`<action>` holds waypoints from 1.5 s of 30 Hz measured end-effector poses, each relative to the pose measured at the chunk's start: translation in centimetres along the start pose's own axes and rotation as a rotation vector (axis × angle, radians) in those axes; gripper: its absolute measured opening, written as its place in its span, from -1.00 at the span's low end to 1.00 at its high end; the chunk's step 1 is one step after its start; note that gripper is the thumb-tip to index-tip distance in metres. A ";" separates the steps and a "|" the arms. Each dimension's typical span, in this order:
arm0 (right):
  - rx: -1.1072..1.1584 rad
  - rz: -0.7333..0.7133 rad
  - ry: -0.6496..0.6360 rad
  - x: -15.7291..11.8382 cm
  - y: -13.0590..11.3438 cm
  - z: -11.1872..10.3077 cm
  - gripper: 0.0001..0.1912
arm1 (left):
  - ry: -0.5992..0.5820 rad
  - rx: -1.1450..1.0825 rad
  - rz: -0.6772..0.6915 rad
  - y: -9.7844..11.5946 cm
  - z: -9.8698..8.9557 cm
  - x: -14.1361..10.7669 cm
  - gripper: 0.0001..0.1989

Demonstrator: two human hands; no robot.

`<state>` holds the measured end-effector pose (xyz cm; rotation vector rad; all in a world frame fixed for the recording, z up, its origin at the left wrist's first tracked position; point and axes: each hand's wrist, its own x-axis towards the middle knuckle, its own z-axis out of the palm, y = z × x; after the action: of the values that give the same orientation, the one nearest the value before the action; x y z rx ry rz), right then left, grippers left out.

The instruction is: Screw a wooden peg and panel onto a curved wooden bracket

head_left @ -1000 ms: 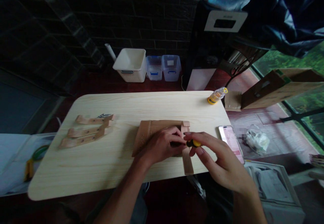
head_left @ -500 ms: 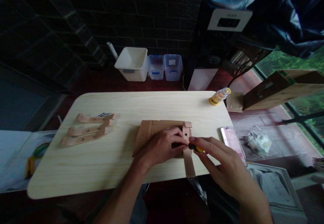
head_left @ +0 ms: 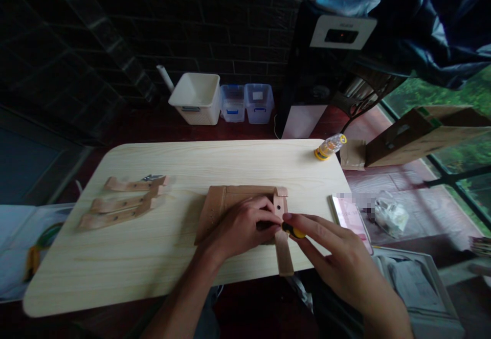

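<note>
A tan leather piece (head_left: 217,201), which looks like a bag panel, lies on the table. A leather strap (head_left: 284,257) with a dark hole or stud crosses its right end and hangs past the table's front edge. My right hand (head_left: 341,247) is closed on a short yellow-and-black screwdriver (head_left: 294,230), its tip pointing left at the strap. My left hand (head_left: 245,226) rests over the panel, thumb and forefinger pinched right by that tip. Whatever those fingertips hold is too small to make out, and the tip itself is hidden.
Several leather straps (head_left: 123,203) lie at the left of the pale table (head_left: 184,160), beside a small metal tool (head_left: 152,177). A clear bottle with yellow ends (head_left: 330,147) stands at the far right corner. A phone (head_left: 351,221) is at the right edge.
The view has shifted slightly, so the table and things on it sit a little lower and further left. Both hands keep nearly the same hold at the strap.
</note>
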<state>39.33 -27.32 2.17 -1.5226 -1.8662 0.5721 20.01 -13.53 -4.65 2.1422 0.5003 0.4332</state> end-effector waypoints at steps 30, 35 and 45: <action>-0.078 -0.090 -0.002 -0.7 0.4 0.6 -0.32 | 0.022 0.010 0.056 0.0 0.2 0.2 -0.85; -0.040 -0.025 -0.050 -0.7 0.2 0.7 -0.29 | 0.011 0.020 0.005 -0.1 0.1 0.1 -0.87; 0.013 -0.015 -0.056 -0.7 0.9 0.8 -0.30 | 0.013 0.024 0.036 -0.1 0.2 0.2 -0.77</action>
<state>39.47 -27.72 0.90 -1.4974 -1.9100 0.6250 20.22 -13.50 -4.82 2.1753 0.4770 0.4640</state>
